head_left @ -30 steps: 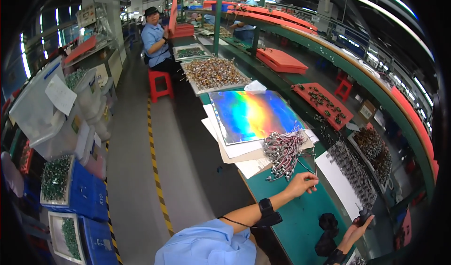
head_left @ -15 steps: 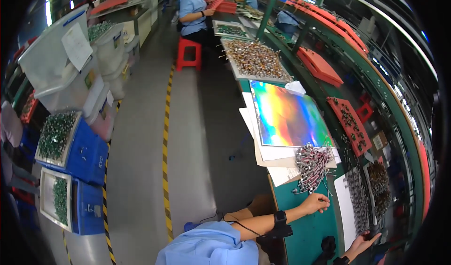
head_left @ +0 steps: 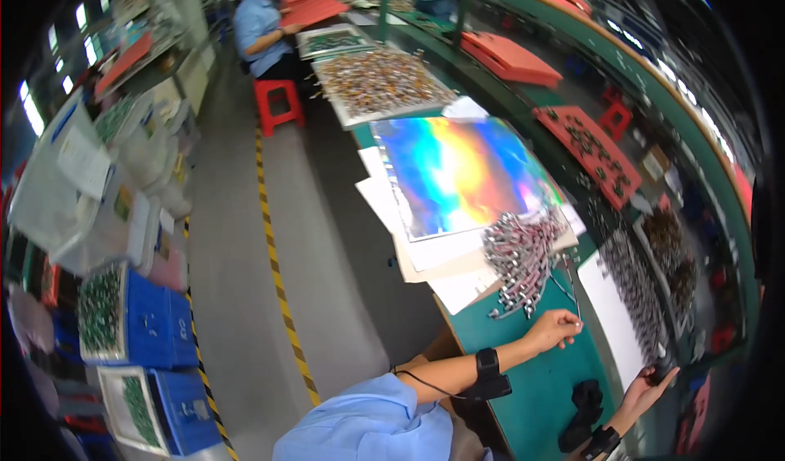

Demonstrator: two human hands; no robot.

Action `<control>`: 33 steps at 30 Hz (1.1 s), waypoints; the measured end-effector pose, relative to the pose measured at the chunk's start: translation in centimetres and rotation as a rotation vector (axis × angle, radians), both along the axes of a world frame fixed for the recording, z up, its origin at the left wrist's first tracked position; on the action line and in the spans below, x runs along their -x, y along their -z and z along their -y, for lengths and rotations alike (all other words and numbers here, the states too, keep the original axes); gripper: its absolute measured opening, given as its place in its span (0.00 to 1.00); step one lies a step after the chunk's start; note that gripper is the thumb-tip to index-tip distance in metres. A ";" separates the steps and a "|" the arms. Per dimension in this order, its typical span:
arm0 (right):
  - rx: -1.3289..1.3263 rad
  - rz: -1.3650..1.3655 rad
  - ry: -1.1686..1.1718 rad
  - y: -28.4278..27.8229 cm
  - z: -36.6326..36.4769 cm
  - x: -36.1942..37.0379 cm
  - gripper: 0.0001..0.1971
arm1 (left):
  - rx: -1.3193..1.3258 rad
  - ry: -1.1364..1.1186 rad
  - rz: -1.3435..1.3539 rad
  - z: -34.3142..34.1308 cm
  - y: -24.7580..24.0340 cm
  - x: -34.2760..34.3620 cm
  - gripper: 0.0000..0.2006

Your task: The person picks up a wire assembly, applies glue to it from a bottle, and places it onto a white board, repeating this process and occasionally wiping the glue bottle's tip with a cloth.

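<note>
My left hand [head_left: 558, 330] is over the green tabletop with thumb and fingers pinched around a small light part, too tiny to name. A thin dark line, like a wire, runs up from those fingertips. Just above lies a bundle of wired components [head_left: 523, 260] with silvery heads and reddish leads. My right hand [head_left: 644, 395], farther right, has its fingers around a dark rounded object [head_left: 666, 368] with a pale tip. It is beside the lower end of a row of dark grey small parts [head_left: 636, 297], next to a white sheet [head_left: 609, 318].
An iridescent sheet [head_left: 458, 170] lies on papers. Beyond it stands a tray of amber components [head_left: 380, 85]. A black object [head_left: 582, 416] rests near my right forearm. Red trays [head_left: 590, 154] line the right side. Blue crates [head_left: 159, 322] are across the aisle; a person [head_left: 262, 31] sits farther along.
The view has turned, shifting the scene leftward. My right hand has come up slightly and now shows a dark object in its fingers. The left hand stays pinched below the bundle.
</note>
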State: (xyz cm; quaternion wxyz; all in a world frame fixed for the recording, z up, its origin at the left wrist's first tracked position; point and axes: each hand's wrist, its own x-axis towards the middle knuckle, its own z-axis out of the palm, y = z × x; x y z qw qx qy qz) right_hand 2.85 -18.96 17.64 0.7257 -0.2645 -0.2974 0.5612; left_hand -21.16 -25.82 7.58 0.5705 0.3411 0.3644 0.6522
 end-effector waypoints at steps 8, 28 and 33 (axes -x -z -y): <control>0.027 0.036 0.021 5.1 -10.4 -7.2 0.15 | 0.116 0.199 0.285 -16.0 1.2 -5.3 0.08; -0.011 0.362 0.217 18.8 -21.0 -18.1 0.26 | 0.216 0.327 0.041 -28.6 10.6 -21.6 0.10; -0.100 0.551 0.250 20.2 -21.3 -18.9 0.32 | 0.200 0.343 -0.043 -28.6 13.1 -23.7 0.09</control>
